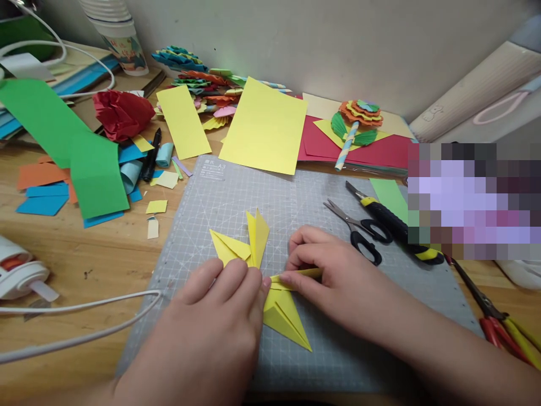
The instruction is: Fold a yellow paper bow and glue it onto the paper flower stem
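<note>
A folded yellow paper star (282,316) with pointed arms lies on the grey cutting mat (194,203). My left hand (228,316) presses down over its left side, fingers bent, and hides part of the centre. With thumb and fingers, my right hand (333,270) pinches the arm that points right. Two arms stick up beyond my left fingers, and another points toward the front right. Just past my right hand lie black-handled scissors (359,225) and a black and yellow craft knife (393,225).
Yellow paper sheets (266,127) lie at the mat's back edge, near a paper flower (357,127). Green paper (91,152), a black marker (152,155) and scraps cover the left. A glue gun (21,270) with a white cord is at far left; red-and-yellow-handled pliers (499,321) are at right.
</note>
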{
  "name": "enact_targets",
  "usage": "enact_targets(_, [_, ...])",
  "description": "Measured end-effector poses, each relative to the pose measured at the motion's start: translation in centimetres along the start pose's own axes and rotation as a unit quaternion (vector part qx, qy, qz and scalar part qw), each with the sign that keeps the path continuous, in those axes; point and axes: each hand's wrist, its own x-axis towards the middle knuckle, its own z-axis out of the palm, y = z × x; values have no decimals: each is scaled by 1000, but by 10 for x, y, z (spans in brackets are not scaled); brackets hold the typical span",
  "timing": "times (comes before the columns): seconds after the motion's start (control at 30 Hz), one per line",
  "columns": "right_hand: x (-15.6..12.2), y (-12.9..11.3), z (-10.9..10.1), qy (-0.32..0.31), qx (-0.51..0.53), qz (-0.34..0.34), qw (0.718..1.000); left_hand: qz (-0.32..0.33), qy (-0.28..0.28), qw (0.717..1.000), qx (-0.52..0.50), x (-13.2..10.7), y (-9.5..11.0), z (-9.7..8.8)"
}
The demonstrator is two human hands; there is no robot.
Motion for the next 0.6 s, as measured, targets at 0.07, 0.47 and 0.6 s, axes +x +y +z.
enact_targets(0.07, [-2, 4, -3, -2, 18, 9, 1000, 0, -8, 1000, 3, -1, 0, 0])
enact_targets(0.47, [-7, 6, -3, -17, 84, 15, 996, 0, -13, 1000, 21, 2, 2, 3])
enact_targets(0.6, [-4, 8, -2, -11, 54, 11, 998, 1, -18, 999, 28, 0, 2, 2])
